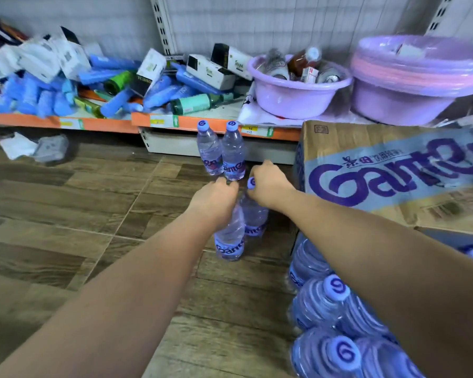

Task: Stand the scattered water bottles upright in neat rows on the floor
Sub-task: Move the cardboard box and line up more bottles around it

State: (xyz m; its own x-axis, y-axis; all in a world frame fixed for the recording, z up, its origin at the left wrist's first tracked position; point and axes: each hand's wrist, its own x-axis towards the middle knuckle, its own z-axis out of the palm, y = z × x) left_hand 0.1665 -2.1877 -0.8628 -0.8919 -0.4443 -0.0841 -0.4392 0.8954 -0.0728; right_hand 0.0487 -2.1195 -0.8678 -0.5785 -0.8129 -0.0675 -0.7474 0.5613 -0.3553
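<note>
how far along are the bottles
Early. Two bottles already stand side by side by the shelf. The left hand and right hand each grip the top of another, setting a second row. A pile of bottles beside the box remains.

Brown wood-pattern tile floor (66, 214) carries four clear plastic water bottles with purple caps, two upright near the orange shelf edge (221, 152) and two nearer (239, 230), a printed cardboard carton (393, 170) right, crumpled white-grey packaging (34, 148) far left.
</note>
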